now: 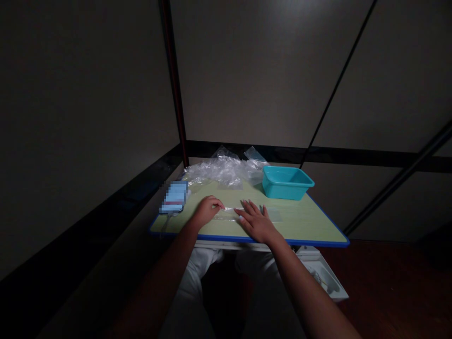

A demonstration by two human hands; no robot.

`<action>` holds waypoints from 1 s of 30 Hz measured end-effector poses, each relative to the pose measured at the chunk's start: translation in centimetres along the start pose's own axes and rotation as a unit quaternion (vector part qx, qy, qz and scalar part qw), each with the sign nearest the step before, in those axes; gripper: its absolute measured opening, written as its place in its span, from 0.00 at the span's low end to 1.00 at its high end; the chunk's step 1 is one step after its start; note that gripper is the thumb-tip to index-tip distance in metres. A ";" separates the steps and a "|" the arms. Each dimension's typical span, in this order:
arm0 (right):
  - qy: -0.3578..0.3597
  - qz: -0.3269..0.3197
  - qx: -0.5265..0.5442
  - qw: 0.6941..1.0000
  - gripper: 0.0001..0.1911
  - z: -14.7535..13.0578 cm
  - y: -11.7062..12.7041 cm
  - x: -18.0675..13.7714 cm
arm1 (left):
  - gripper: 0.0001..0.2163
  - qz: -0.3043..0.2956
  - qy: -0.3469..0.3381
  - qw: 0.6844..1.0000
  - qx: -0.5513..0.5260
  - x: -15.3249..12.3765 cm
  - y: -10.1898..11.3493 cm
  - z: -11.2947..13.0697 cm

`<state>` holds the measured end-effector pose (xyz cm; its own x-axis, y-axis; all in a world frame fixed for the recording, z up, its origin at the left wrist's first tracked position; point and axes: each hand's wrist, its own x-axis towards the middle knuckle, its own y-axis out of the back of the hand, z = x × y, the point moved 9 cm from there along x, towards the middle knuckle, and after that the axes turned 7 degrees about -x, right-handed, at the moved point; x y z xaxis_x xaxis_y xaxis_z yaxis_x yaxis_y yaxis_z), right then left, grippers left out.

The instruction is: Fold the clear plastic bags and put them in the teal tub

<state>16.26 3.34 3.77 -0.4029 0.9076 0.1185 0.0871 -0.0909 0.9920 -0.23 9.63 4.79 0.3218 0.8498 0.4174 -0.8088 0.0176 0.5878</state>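
Clear plastic bag spread flat beneath two bare hands

White trousers [197,270] are seen nearest, below the tabletop, and to their right a white tray [335,291] is placed lower than the table, with small contents that cannot be made out. The pale yellow-green table [307,228] is edged in blue, and both forearms are stretched over its near side.

The right hand [256,223] is laid palm down with its fingers spread wide and nearly straight; the clear plastic bag [228,215] is pressed under it rather than grasped. The left hand [208,210] is held at the bag's left end, its fingers curled and the thumb and forefinger brought close together at the film; whether the edge is actually pinched cannot be told. The bag is laid crosswise near the front of the table, and part of it is left showing to the right of the right hand.

On the left side of the table a smartphone [174,197] is set at a slant, its bright screen blurred into blocks so that its writing cannot be read. Farther back on the right, a turquoise plastic basin [286,190] is stood upright. Beside it, along the far edge, a crumpled heap of clear plastic bags [226,170] is piled before the grey wall panels [247,84]
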 end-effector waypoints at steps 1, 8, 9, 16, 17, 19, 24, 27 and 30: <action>-0.001 -0.002 -0.001 1.000 0.27 0.0 -0.1 0.0 | 0.08 0.000 0.003 1.000 0.003 0.0 0.0 -0.1; 0.000 0.003 -0.001 1.000 0.27 0.1 -0.1 0.1 | 0.08 0.000 0.014 1.000 0.026 0.0 0.0 -0.3; 0.000 0.003 -0.003 1.000 0.27 0.1 -0.1 0.0 | 0.08 -0.001 0.015 0.999 0.030 0.0 0.0 -0.3; -0.003 0.002 -0.009 1.000 0.26 0.1 -0.2 0.1 | 0.08 -0.008 0.018 0.999 0.049 -0.1 -0.1 -0.3; -0.003 0.003 -0.009 1.000 0.26 0.1 -0.2 0.1 | 0.08 -0.008 0.018 0.999 0.051 -0.1 -0.1 -0.3; -0.005 0.004 -0.005 1.000 0.26 0.2 -0.3 0.1 | 0.08 -0.008 0.018 0.998 0.054 -0.1 -0.2 -0.4; -0.009 0.019 0.016 1.000 0.26 0.4 -0.3 0.1 | 0.08 -0.009 0.015 0.998 0.059 0.0 -0.2 -0.4; -0.031 0.037 0.021 0.999 0.26 0.7 0.1 0.2 | 0.08 -0.010 0.011 0.998 0.059 0.0 -0.2 -0.3; -0.044 0.055 0.017 0.997 0.26 0.4 0.6 0.6 | 0.08 -0.010 0.005 0.998 0.058 -0.1 -0.2 -0.1</action>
<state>16.40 3.99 4.44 -0.3075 0.9256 0.2206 0.1577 -0.1791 0.9711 -0.12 9.64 4.56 0.3325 0.8547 0.3986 -0.7396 -0.0260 0.6725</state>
